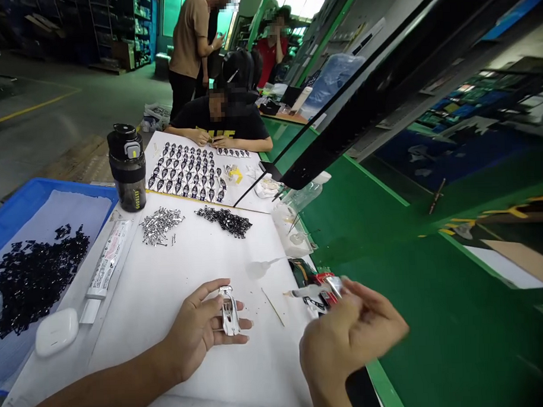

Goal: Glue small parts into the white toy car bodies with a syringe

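L hand (200, 327) cradled a white model-car body shell (229, 312) across its fingers, thumb pressed on the shell's edge, over a white work sheet (170, 361) on a green counter (391, 306). R hand (351, 334) was blurred by motion, well apart from L hand; a white-nozzled tube (308, 291) lay at its fingertips, w/ red-and-silver packaging (328, 287) behind, but whether it was gripped could not be told. A thin wooden stick (273, 306) lay on the sheet between the hands.

Farther up the sheet sat a loose heap of silver parts (160, 225) and one of black parts (224, 221). To the L, a long white tube of adhesive (108, 267) and a white earbud case (56, 331) lay near a blue tray (44, 199) holding a mass of small black parts (38, 283). A black tumbler (128, 167) stood by a second sheet w/ neat rows of dark parts (184, 173). Across the counter, a co-worker in a black tee (219, 119) worked w/ both hands at that sheet's far edge; a person in a tan shirt (188, 46) stood behind, and another in red (273, 55) was farther back.
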`<state>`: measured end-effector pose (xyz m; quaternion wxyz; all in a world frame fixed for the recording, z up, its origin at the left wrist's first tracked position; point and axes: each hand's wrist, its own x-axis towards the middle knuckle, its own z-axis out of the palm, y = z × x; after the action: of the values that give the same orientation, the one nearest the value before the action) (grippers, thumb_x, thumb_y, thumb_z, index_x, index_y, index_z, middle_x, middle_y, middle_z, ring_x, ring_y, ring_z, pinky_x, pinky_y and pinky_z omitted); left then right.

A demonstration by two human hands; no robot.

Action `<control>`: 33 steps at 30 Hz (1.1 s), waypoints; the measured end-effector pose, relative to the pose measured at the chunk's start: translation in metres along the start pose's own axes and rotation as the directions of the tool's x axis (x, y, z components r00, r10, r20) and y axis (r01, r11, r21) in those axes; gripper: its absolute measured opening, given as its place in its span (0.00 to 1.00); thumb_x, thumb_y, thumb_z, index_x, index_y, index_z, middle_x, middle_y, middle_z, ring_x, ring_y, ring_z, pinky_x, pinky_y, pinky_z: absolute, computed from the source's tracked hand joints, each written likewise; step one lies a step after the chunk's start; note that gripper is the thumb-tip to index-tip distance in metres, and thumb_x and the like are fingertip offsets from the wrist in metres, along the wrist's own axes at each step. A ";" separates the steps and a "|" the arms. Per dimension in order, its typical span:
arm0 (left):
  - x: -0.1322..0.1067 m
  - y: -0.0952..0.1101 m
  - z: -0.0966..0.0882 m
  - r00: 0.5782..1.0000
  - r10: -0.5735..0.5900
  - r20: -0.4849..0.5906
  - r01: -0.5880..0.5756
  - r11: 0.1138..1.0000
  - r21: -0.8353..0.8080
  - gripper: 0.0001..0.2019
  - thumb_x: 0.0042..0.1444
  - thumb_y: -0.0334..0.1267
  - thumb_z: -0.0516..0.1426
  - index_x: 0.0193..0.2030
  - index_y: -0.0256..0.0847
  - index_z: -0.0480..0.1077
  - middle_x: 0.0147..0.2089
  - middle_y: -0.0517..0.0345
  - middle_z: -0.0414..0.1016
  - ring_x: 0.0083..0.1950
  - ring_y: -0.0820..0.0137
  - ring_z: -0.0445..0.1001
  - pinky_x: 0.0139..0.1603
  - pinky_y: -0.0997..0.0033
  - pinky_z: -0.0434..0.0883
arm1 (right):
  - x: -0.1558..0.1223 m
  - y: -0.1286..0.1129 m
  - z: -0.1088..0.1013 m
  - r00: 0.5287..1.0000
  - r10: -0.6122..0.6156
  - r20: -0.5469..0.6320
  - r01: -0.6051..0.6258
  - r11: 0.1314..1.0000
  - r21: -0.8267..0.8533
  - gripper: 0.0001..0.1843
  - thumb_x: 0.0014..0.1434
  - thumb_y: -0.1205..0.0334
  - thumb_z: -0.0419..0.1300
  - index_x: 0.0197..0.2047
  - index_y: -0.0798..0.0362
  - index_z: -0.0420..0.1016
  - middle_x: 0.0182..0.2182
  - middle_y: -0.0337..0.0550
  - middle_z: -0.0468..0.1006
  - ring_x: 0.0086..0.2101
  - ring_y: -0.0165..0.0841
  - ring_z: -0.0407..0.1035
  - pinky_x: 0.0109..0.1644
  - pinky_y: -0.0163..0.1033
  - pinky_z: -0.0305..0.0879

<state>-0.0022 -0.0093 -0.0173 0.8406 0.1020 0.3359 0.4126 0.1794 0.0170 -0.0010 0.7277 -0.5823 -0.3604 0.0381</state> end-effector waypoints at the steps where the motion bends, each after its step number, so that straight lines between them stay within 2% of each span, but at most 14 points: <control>1: 0.000 0.000 0.000 1.000 0.002 0.000 -0.002 1.000 0.002 0.20 0.61 0.35 0.60 0.60 0.38 0.67 0.44 0.44 0.79 0.42 0.53 0.83 0.47 0.50 0.74 | -0.006 -0.006 0.002 0.995 -0.095 0.026 0.095 0.995 -0.012 0.06 0.61 0.61 0.59 0.41 0.52 0.71 0.39 0.43 0.74 0.42 0.36 0.70 0.50 0.45 0.64; 3: 0.001 0.000 0.000 1.000 0.004 -0.002 -0.004 1.000 0.015 0.20 0.62 0.36 0.59 0.60 0.38 0.66 0.43 0.45 0.79 0.41 0.55 0.83 0.46 0.50 0.75 | -0.018 -0.018 0.016 0.933 -0.215 0.288 0.242 0.968 -0.062 0.08 0.65 0.59 0.56 0.44 0.51 0.71 0.38 0.45 0.75 0.41 0.37 0.72 0.48 0.45 0.66; 4: 0.001 0.000 0.001 1.000 0.003 -0.003 -0.003 1.000 0.025 0.20 0.62 0.37 0.59 0.59 0.37 0.66 0.43 0.45 0.79 0.40 0.55 0.83 0.46 0.51 0.75 | -0.021 -0.023 0.030 0.847 -0.201 0.492 0.294 0.949 -0.118 0.09 0.66 0.59 0.54 0.46 0.51 0.71 0.38 0.45 0.76 0.39 0.37 0.72 0.46 0.45 0.67; 5: 0.001 0.000 0.001 1.000 0.001 -0.003 -0.001 0.999 0.037 0.20 0.61 0.37 0.59 0.59 0.37 0.66 0.42 0.45 0.79 0.39 0.56 0.83 0.45 0.51 0.75 | -0.022 -0.025 0.048 0.725 -0.121 0.678 0.333 0.923 -0.192 0.10 0.67 0.60 0.53 0.48 0.51 0.71 0.38 0.45 0.77 0.39 0.37 0.73 0.44 0.43 0.68; 6: 0.001 0.000 0.001 1.000 0.000 -0.003 0.000 0.999 0.050 0.20 0.61 0.38 0.60 0.58 0.37 0.66 0.42 0.46 0.78 0.39 0.56 0.83 0.45 0.51 0.74 | -0.021 -0.024 0.068 0.570 0.013 0.822 0.418 0.857 -0.303 0.11 0.69 0.61 0.50 0.50 0.50 0.71 0.41 0.45 0.77 0.40 0.36 0.73 0.43 0.42 0.69; 7: 0.000 0.000 0.001 1.000 0.000 -0.002 0.000 0.998 0.063 0.20 0.60 0.38 0.61 0.58 0.37 0.67 0.41 0.46 0.78 0.39 0.56 0.83 0.45 0.51 0.74 | -0.020 -0.021 0.090 0.500 0.086 0.862 0.470 0.809 -0.354 0.11 0.68 0.63 0.52 0.49 0.51 0.72 0.44 0.47 0.77 0.41 0.36 0.73 0.45 0.41 0.70; 8: 0.000 0.000 0.001 1.000 0.003 0.000 -0.003 0.997 0.073 0.20 0.60 0.39 0.61 0.57 0.37 0.67 0.41 0.46 0.78 0.39 0.56 0.83 0.45 0.51 0.74 | -0.017 -0.016 0.111 0.480 0.128 0.868 0.502 0.771 -0.392 0.10 0.66 0.65 0.54 0.48 0.53 0.73 0.46 0.49 0.76 0.42 0.37 0.73 0.47 0.43 0.70; 11: 0.001 0.000 0.000 1.000 0.015 0.010 -0.015 0.996 0.084 0.22 0.60 0.40 0.62 0.59 0.38 0.66 0.42 0.47 0.77 0.39 0.57 0.82 0.46 0.51 0.74 | -0.011 0.002 0.160 0.465 0.236 0.853 0.582 0.645 -0.495 0.13 0.66 0.60 0.60 0.52 0.56 0.72 0.50 0.50 0.74 0.46 0.38 0.72 0.50 0.48 0.72; 13: 0.003 -0.001 -0.001 1.000 0.019 0.013 -0.020 0.997 0.078 0.22 0.60 0.40 0.61 0.59 0.38 0.66 0.42 0.47 0.77 0.38 0.57 0.82 0.45 0.51 0.74 | -0.010 0.012 0.175 0.456 0.275 0.846 0.627 0.576 -0.525 0.17 0.66 0.56 0.61 0.54 0.55 0.71 0.52 0.49 0.74 0.48 0.38 0.72 0.51 0.50 0.72; 17: 0.005 -0.002 -0.001 1.000 0.025 0.005 -0.025 0.997 0.067 0.20 0.62 0.37 0.58 0.60 0.37 0.65 0.41 0.47 0.77 0.38 0.58 0.82 0.44 0.53 0.75 | -0.009 0.023 0.176 0.413 0.308 0.857 0.685 0.515 -0.515 0.19 0.66 0.55 0.61 0.56 0.56 0.71 0.53 0.50 0.73 0.49 0.39 0.72 0.52 0.50 0.72; 21: 0.003 -0.003 -0.001 0.999 0.039 0.007 -0.040 0.998 0.057 0.20 0.63 0.37 0.57 0.61 0.37 0.64 0.42 0.46 0.78 0.39 0.57 0.83 0.45 0.53 0.75 | -0.003 0.025 0.170 0.382 0.296 0.875 0.679 0.553 -0.483 0.19 0.65 0.55 0.61 0.56 0.56 0.71 0.52 0.50 0.74 0.48 0.39 0.72 0.51 0.50 0.73; 25: 0.001 -0.001 -0.001 0.998 0.063 0.007 -0.063 0.996 0.055 0.21 0.63 0.38 0.58 0.62 0.37 0.64 0.42 0.45 0.78 0.41 0.55 0.83 0.45 0.53 0.76 | 0.002 0.015 0.146 0.379 0.155 0.912 0.632 0.677 -0.377 0.16 0.65 0.59 0.61 0.54 0.57 0.71 0.47 0.48 0.75 0.44 0.36 0.73 0.49 0.47 0.73; 28: 0.001 0.004 0.000 0.990 0.140 -0.028 -0.138 0.989 0.053 0.21 0.63 0.40 0.59 0.61 0.37 0.65 0.42 0.46 0.78 0.41 0.55 0.83 0.44 0.54 0.76 | -0.004 0.002 0.106 0.401 -0.052 0.915 0.581 0.786 -0.210 0.12 0.65 0.68 0.56 0.52 0.56 0.72 0.39 0.46 0.76 0.37 0.33 0.73 0.45 0.42 0.73; 33: 0.002 0.011 0.002 0.971 0.210 -0.111 -0.210 0.978 0.010 0.20 0.63 0.38 0.58 0.61 0.40 0.66 0.44 0.47 0.80 0.42 0.57 0.83 0.44 0.57 0.77 | -0.027 0.002 0.034 0.545 -0.367 0.754 0.517 0.855 0.042 0.14 0.66 0.68 0.55 0.54 0.53 0.69 0.36 0.43 0.77 0.35 0.32 0.74 0.42 0.39 0.74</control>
<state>-0.0070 -0.0006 -0.0120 0.7723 0.1129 0.3691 0.5046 0.1409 0.0329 -0.0130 0.4460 -0.4700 -0.7600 0.0515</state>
